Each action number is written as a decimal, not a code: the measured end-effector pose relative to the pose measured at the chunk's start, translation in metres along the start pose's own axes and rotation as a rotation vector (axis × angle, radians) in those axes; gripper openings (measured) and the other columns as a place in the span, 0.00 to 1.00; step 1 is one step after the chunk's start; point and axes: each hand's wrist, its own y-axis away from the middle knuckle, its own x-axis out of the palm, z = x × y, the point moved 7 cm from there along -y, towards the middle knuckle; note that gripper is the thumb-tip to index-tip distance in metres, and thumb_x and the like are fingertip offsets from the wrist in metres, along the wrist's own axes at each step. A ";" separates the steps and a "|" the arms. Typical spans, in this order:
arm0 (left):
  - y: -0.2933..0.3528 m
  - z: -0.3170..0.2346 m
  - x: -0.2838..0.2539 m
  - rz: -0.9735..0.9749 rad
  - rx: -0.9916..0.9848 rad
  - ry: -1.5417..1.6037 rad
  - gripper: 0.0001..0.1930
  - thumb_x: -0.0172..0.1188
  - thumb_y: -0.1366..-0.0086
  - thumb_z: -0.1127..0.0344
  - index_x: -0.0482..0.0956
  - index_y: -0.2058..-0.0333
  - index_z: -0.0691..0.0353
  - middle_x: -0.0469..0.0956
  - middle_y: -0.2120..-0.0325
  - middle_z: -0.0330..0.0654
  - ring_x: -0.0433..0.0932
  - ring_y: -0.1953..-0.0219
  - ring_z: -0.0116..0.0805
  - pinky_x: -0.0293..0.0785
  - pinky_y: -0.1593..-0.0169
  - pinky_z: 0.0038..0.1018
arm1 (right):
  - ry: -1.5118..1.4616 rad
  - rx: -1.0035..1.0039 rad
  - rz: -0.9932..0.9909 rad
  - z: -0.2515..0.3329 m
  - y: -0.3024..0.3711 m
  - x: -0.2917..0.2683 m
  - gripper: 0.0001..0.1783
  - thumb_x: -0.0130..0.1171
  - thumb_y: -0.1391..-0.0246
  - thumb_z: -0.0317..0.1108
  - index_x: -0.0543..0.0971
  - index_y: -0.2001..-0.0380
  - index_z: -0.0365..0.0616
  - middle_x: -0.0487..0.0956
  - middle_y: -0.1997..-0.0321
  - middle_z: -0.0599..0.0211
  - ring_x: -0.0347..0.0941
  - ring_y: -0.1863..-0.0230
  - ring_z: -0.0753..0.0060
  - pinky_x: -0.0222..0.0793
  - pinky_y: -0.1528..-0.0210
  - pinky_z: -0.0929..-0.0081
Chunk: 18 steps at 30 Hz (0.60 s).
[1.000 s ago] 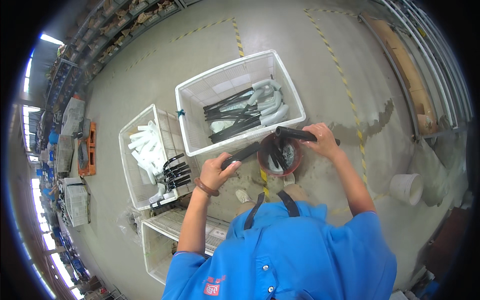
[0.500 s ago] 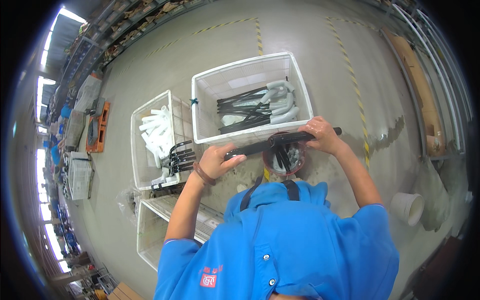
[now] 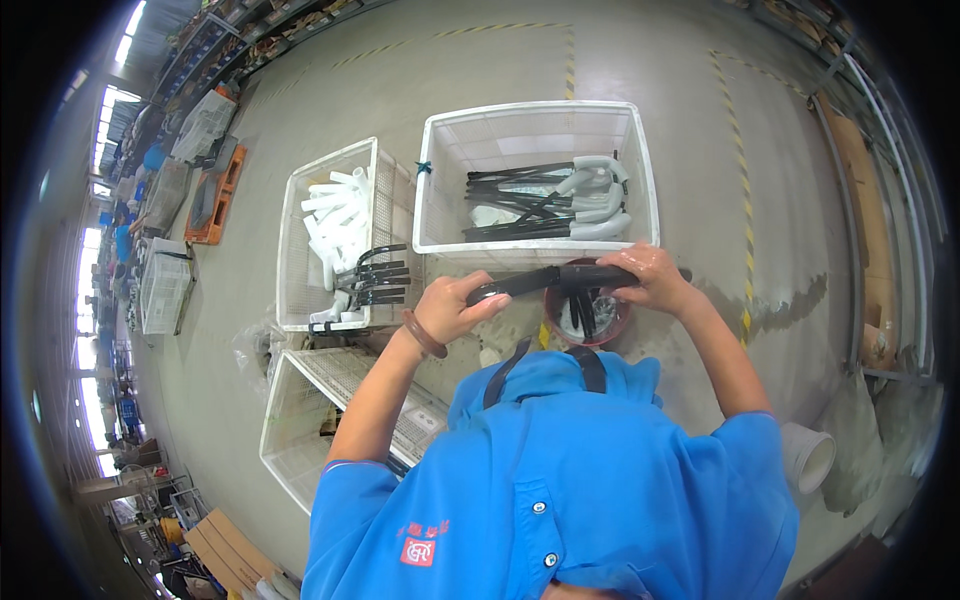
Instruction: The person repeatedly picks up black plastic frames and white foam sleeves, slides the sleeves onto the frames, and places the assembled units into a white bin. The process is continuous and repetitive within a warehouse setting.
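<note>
Both my hands hold a black tube (image 3: 528, 283) crosswise in front of me. Its thinner, slightly bent end lies in my left hand (image 3: 450, 308), closed with the thumb stretched along it. Towards the right, a thicker black sleeve (image 3: 590, 274) is around the tube. My right hand (image 3: 650, 278) is wrapped round this sleeve, whose end sticks out past the hand. Just below the tube stands a dark red bucket (image 3: 626, 325), partly hidden by it. Black rod-like pieces (image 3: 584, 318) stand in the bucket among whitish contents.
Beyond my hands, a white mesh crate (image 3: 436, 205) holds black tubes with grey curved sleeves (image 3: 598, 203). Left of it, another crate (image 3: 293, 235) contains white tubes (image 3: 340, 215) and black curved pieces (image 3: 382, 275). A third crate (image 3: 285, 400) stands near my left arm. A white bucket (image 3: 812, 458) lies at right.
The view has turned, so crates and bucket appear shifted. The tube lies more nearly level, its left end raised with my left hand. Both hands keep their hold.
</note>
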 end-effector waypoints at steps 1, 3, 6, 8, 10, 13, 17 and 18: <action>0.001 0.002 -0.001 -0.033 -0.033 -0.023 0.20 0.63 0.37 0.47 0.80 0.65 0.61 0.78 0.84 0.48 0.80 0.77 0.49 0.73 0.72 0.37 | -0.094 -0.018 -0.047 0.007 -0.004 0.001 0.26 0.71 0.55 0.37 0.78 0.51 0.47 0.82 0.57 0.61 0.78 0.57 0.53 0.73 0.52 0.62; 0.005 -0.002 0.001 -0.066 0.012 -0.053 0.20 0.63 0.37 0.47 0.79 0.65 0.61 0.77 0.84 0.49 0.79 0.77 0.50 0.73 0.72 0.38 | -0.165 -0.005 0.033 0.018 -0.013 0.013 0.30 0.71 0.53 0.38 0.75 0.46 0.45 0.80 0.49 0.57 0.78 0.51 0.53 0.74 0.50 0.63; 0.009 -0.007 0.004 -0.115 0.059 -0.100 0.20 0.63 0.38 0.47 0.78 0.67 0.60 0.76 0.84 0.49 0.78 0.78 0.52 0.73 0.72 0.41 | -0.302 0.125 0.203 0.022 -0.022 0.018 0.31 0.68 0.48 0.39 0.72 0.42 0.42 0.80 0.48 0.58 0.78 0.52 0.58 0.74 0.50 0.67; 0.012 -0.009 0.005 -0.143 0.091 -0.114 0.19 0.64 0.39 0.47 0.78 0.67 0.60 0.76 0.84 0.48 0.78 0.78 0.51 0.73 0.73 0.40 | -0.505 0.337 0.401 0.015 -0.020 0.018 0.30 0.65 0.45 0.43 0.72 0.42 0.42 0.80 0.49 0.58 0.77 0.50 0.61 0.70 0.45 0.67; 0.015 -0.015 0.009 -0.113 0.170 -0.138 0.20 0.64 0.39 0.47 0.77 0.69 0.59 0.75 0.85 0.46 0.77 0.79 0.49 0.72 0.75 0.38 | -0.727 0.420 0.617 0.018 -0.016 0.017 0.29 0.63 0.42 0.45 0.73 0.43 0.39 0.80 0.60 0.61 0.76 0.64 0.71 0.72 0.55 0.72; 0.019 -0.026 0.010 -0.117 0.278 -0.206 0.20 0.65 0.40 0.46 0.74 0.72 0.59 0.73 0.85 0.44 0.76 0.81 0.46 0.71 0.77 0.36 | -1.030 0.574 0.900 0.026 -0.004 0.021 0.27 0.58 0.38 0.49 0.73 0.47 0.38 0.75 0.76 0.68 0.69 0.84 0.82 0.70 0.71 0.78; 0.024 -0.045 0.010 -0.130 0.400 -0.281 0.22 0.66 0.42 0.45 0.71 0.75 0.58 0.72 0.84 0.42 0.75 0.81 0.44 0.70 0.78 0.35 | -1.322 0.669 0.981 0.041 -0.001 0.031 0.26 0.53 0.36 0.52 0.74 0.52 0.37 0.69 0.83 0.72 0.63 0.91 0.86 0.67 0.77 0.81; 0.025 -0.048 0.011 -0.118 0.413 -0.285 0.22 0.66 0.42 0.45 0.71 0.76 0.58 0.72 0.84 0.42 0.75 0.81 0.44 0.70 0.79 0.34 | -1.318 0.696 0.956 0.041 -0.003 0.033 0.27 0.52 0.35 0.53 0.74 0.53 0.36 0.69 0.84 0.72 0.63 0.90 0.86 0.68 0.77 0.81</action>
